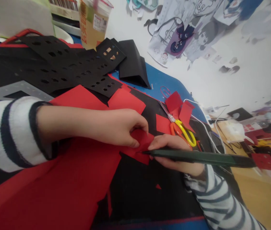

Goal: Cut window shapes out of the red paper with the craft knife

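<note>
The left hand (123, 126) has thumb and forefinger pinching a small red piece (143, 137), its paper bent up between them. From where I stand, the right hand (172, 140) is closed round a slim green tool (197, 157), its dark tip at the piece, just beside the left fingertips; knife or pen, I can't tell.

Beyond the right hand, scissors (177, 124) lie among loose red cutouts (163, 124), so I'd say some cutting is done. A tiny scrap (158, 186) on the black mat (142, 191), nearer the person than the hands, suggests the same. Beyond the left forearm, black sheets (77, 68) already have rows of holes. Under that forearm spreads a large red sheet (65, 188), much of it uncut. The pinched piece looks unfinished to me.
</note>
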The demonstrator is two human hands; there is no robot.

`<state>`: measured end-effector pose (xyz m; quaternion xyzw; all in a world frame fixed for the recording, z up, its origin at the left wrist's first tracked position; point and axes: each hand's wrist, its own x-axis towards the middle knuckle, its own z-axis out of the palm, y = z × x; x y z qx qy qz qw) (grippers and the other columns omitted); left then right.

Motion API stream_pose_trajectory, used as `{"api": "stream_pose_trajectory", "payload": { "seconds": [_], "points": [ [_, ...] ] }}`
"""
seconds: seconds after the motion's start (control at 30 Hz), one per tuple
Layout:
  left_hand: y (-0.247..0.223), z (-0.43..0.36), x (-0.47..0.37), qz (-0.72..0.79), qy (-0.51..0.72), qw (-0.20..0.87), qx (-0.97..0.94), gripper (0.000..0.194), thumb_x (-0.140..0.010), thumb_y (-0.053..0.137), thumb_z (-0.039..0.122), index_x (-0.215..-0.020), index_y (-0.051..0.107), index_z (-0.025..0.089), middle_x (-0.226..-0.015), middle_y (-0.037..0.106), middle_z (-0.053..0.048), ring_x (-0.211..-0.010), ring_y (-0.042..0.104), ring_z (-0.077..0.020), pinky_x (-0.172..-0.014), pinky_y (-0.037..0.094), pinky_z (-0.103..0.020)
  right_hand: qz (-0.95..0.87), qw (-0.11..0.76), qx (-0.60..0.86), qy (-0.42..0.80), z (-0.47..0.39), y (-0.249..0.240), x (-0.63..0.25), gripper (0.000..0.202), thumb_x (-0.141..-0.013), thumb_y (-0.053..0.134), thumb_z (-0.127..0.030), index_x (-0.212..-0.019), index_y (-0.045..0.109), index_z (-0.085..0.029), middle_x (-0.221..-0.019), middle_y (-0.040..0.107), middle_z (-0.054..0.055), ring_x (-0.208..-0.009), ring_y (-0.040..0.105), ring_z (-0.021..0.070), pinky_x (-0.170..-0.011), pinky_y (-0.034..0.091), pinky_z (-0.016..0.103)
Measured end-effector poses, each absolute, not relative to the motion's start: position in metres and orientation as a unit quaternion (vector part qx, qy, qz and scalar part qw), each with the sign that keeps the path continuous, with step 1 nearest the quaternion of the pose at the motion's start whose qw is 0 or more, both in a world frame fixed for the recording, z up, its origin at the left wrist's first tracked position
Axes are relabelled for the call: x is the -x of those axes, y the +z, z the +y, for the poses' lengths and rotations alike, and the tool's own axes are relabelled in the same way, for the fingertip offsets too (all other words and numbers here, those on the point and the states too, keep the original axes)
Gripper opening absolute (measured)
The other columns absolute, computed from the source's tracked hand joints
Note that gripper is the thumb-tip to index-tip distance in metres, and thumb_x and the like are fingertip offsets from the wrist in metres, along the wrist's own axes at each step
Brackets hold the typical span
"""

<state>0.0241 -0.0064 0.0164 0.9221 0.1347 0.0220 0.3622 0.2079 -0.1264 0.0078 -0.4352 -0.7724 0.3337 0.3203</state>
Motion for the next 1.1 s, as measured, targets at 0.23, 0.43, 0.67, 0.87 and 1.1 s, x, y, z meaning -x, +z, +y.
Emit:
{"api": "stream_pose_trajectory", "payload": {
  "seconds": [0.23, 0.43, 0.67, 0.87, 1.1],
  "points": [
    [0.0162, -0.0068, -0.0234, 0.135, 0.024, 0.358, -0.924, 0.017, -0.072, 0.063, 0.014, -0.088, 0.066, 0.018, -0.055, 0.053, 0.009, -0.047, 0.048, -0.0063, -0.049, 0.034, -0.017, -0.783, 0.328, 0.414, 0.329, -0.1279, 0.0025, -0.2099, 0.030, -0.076, 0.060, -0.001, -0.099, 0.061, -0.020, -0.088, 0.068, 0.004, -0.081, 0.066, 0.0149, -0.073, 0.054, 0.026],
    [0.0177, -0.0068, -0.0232, 0.140, 0.014, 0.358, -0.923, 0.015, -0.073, 0.063, 0.016, -0.087, 0.066, 0.019, -0.056, 0.052, 0.009, -0.048, 0.047, -0.0066, -0.050, 0.035, -0.017, -0.776, 0.326, 0.434, 0.321, -0.1292, 0.0047, -0.2076, 0.023, -0.077, 0.059, -0.003, -0.095, 0.060, -0.018, -0.081, 0.066, 0.003, -0.071, 0.065, 0.0132, -0.065, 0.053, 0.025],
    [0.0184, -0.0073, -0.0231, 0.137, 0.013, 0.360, -0.923, 0.017, -0.073, 0.060, 0.016, -0.088, 0.065, 0.019, -0.054, 0.052, 0.009, -0.047, 0.046, -0.0073, -0.051, 0.035, -0.018, -0.775, 0.340, 0.419, 0.329, -0.1292, 0.0016, -0.2094, 0.025, -0.077, 0.060, -0.004, -0.096, 0.060, -0.020, -0.083, 0.066, 0.004, -0.074, 0.065, 0.0143, -0.068, 0.053, 0.026],
    [0.0189, -0.0077, -0.0230, 0.142, 0.002, 0.356, -0.924, 0.019, -0.073, 0.059, 0.017, -0.091, 0.065, 0.019, -0.054, 0.051, 0.008, -0.049, 0.047, -0.0088, -0.055, 0.037, -0.019, -0.776, 0.331, 0.415, 0.342, -0.1279, 0.0030, -0.2103, 0.025, -0.078, 0.059, -0.004, -0.096, 0.061, -0.020, -0.083, 0.066, 0.004, -0.074, 0.065, 0.0144, -0.068, 0.053, 0.027],
    [0.0194, -0.0076, -0.0226, 0.138, 0.007, 0.357, -0.924, 0.019, -0.073, 0.060, 0.017, -0.092, 0.066, 0.019, -0.063, 0.057, 0.006, -0.055, 0.050, -0.0096, -0.058, 0.038, -0.019, -0.783, 0.328, 0.397, 0.348, -0.1274, 0.0001, -0.2134, 0.030, -0.078, 0.058, -0.002, -0.101, 0.059, -0.020, -0.088, 0.067, 0.004, -0.080, 0.065, 0.0159, -0.072, 0.053, 0.029]
  ]
}}
